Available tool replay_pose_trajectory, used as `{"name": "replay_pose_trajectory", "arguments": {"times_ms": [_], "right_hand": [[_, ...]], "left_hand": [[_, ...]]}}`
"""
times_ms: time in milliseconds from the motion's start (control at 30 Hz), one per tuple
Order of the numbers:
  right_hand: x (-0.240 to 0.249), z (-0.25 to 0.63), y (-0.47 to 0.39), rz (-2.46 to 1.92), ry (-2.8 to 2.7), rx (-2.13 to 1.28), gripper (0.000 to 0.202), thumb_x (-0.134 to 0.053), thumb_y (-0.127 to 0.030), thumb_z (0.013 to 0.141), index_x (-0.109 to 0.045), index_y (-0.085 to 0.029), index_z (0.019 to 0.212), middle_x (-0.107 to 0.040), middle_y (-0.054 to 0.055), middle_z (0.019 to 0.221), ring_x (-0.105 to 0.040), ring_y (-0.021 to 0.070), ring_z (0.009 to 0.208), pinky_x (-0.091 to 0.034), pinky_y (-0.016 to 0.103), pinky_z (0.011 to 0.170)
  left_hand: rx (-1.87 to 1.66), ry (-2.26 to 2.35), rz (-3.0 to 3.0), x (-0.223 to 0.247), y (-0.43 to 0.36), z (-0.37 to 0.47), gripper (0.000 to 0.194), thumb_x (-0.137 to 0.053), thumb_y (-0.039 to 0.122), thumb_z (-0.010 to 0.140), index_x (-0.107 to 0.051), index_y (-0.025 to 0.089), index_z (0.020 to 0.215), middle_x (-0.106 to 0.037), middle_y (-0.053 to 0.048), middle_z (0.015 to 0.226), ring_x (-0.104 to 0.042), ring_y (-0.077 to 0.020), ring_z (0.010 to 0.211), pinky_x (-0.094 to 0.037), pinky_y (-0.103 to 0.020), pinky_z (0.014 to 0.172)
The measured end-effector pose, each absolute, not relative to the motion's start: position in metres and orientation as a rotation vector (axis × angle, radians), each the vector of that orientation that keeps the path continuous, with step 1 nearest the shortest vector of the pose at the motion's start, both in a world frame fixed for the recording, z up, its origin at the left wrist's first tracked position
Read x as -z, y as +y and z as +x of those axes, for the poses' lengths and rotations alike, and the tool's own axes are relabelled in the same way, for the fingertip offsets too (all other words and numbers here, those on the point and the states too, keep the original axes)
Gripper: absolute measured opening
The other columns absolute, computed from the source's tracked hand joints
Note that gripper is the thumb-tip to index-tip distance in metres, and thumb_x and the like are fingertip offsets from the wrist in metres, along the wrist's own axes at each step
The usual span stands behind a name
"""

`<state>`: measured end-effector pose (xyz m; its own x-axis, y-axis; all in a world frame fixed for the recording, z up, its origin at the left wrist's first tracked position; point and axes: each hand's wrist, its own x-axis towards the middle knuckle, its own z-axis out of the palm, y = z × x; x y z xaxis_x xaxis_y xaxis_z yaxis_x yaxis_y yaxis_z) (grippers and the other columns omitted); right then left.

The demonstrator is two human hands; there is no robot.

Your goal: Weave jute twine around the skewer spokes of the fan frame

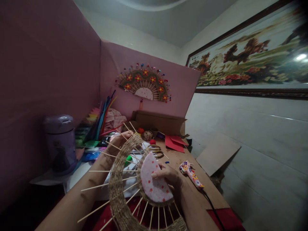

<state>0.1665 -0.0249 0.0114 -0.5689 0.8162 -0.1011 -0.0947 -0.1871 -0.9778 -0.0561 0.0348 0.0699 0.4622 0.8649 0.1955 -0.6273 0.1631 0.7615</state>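
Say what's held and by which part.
Right grip: the stick fan, by its dotted panel. Left grip: at its woven band, far end, hold unclear.

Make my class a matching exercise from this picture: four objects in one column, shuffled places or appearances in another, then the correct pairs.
Column 1
1. Nearer fan
2. Farther fan
3. Glue gun
4. Lidded container

Column 2
A. Covered in a multicoloured flower pattern
B. Against the pink panel
C. Purple, at the picture's left
D. In the right hand's grip

Pairs: 1-D, 2-B, 3-A, 4-C
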Motion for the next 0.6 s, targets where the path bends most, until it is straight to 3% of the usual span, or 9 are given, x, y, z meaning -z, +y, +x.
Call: {"name": "replay_pose_trajectory", "arguments": {"times_ms": [300,600], "right_hand": [[-0.0124,0.1663,-0.0263,-0.867,-1.445,-1.814,0.031,-0.075,-0.025,0.050,-0.061,-0.009,0.072,-0.060,0.000,0.062,-0.053,0.0080,0.049,-0.041,0.019,0.047],[-0.0089,0.1667,-0.0250,-0.884,-1.398,-1.818,0.030,-0.075,-0.023,0.049,-0.061,-0.009,0.072,-0.060,0.001,0.061,-0.054,0.0093,0.050,-0.042,0.021,0.047]], "left_hand": [[-1.026,0.274,0.880,-0.0619,0.0368,-0.0648,0.011,-0.053,0.011,0.074,-0.063,0.007,0.076,-0.068,-0.008,0.066,-0.064,-0.0167,0.057,-0.052,-0.024,0.052],[-1.033,0.217,0.874,-0.0605,0.0386,-0.0632,0.012,-0.051,0.007,0.073,-0.062,0.006,0.070,-0.067,-0.007,0.060,-0.062,-0.0150,0.051,-0.051,-0.022,0.049]]}}
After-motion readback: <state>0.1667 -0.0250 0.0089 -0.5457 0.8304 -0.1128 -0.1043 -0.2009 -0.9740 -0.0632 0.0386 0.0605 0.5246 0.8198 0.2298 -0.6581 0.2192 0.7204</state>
